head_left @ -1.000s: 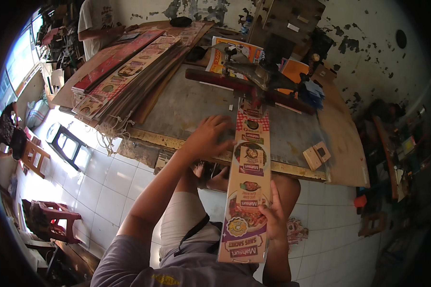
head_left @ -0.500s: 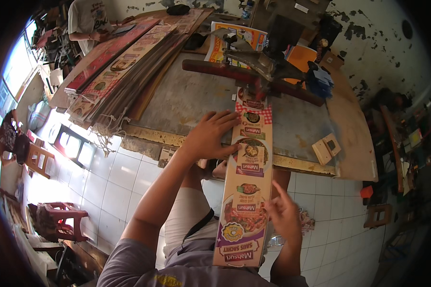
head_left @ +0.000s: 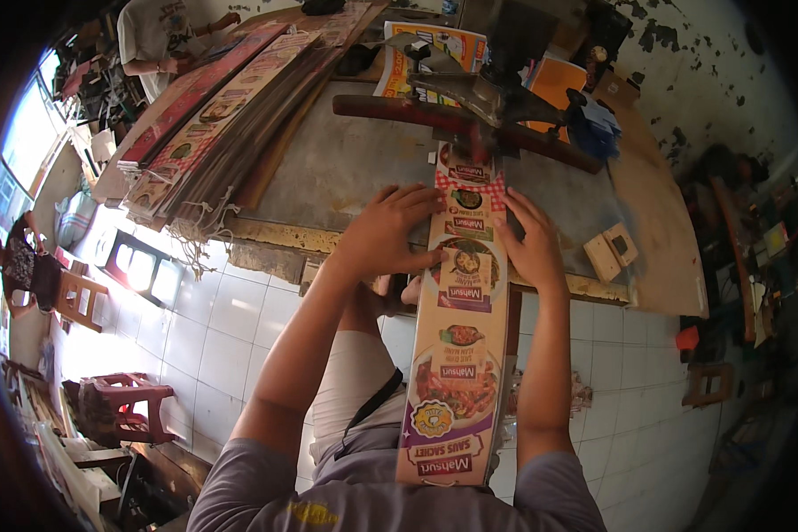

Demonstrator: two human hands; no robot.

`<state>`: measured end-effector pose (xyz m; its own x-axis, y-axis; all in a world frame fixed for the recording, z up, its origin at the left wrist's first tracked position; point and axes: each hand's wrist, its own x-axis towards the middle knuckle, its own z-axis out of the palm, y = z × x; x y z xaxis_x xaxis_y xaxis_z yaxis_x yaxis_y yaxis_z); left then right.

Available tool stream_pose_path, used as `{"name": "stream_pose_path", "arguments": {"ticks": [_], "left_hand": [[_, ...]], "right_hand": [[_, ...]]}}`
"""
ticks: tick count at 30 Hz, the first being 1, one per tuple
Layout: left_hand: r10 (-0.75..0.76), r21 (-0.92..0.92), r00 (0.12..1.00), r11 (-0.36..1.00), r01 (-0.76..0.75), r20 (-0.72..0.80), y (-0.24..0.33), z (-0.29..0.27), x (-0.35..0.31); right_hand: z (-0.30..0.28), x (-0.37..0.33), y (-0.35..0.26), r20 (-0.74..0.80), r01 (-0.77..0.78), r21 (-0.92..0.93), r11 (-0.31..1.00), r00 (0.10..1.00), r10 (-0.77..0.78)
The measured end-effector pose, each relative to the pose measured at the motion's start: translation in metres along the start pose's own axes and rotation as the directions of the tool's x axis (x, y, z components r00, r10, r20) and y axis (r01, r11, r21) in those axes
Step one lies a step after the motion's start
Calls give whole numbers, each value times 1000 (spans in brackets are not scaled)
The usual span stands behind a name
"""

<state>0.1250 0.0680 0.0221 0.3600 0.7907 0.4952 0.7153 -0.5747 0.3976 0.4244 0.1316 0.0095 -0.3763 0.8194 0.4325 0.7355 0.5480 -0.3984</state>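
Worktable (head_left: 355,164): grey top, worn yellowish front edge. Clock from the middle of the grey: long printed strip (head_left: 459,330) at 6, far end by the press, near end overhanging the front edge. Press with dark red bar (head_left: 399,108) at 12–1, colourful poster (head_left: 457,43) behind it. Orange sheet (head_left: 554,78) near 2. Small wooden block (head_left: 607,257) at 4. Stacked long strips (head_left: 202,137) at 10.

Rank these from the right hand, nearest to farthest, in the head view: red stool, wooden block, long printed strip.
From the right hand:
1. Long printed strip: right at the hand, on its left.
2. Wooden block: off to its right.
3. Red stool: far left, lower down.
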Motion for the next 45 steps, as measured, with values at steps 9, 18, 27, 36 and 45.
{"name": "stream_pose_path", "arguments": {"ticks": [9,18,27,36,45], "left_hand": [[-5,-4,1000,1000,5,-5,-2,3,-1],[-37,2,999,999,37,12,0,3,0],[-44,22,999,999,44,15,0,5,0],[-40,58,999,998,38,32,0,5,0],[-22,63,999,998,20,31,-1,5,0]], "right_hand": [[3,0,6,1,34,-42,999,999,-34],[1,0,3,29,8,-55,998,1000,-6],[4,-1,7,21,30,-79,996,999,-29],[3,-1,4,12,29,-63,998,1000,-28],[3,-1,4,17,8,-45,999,1000,-7]]}}
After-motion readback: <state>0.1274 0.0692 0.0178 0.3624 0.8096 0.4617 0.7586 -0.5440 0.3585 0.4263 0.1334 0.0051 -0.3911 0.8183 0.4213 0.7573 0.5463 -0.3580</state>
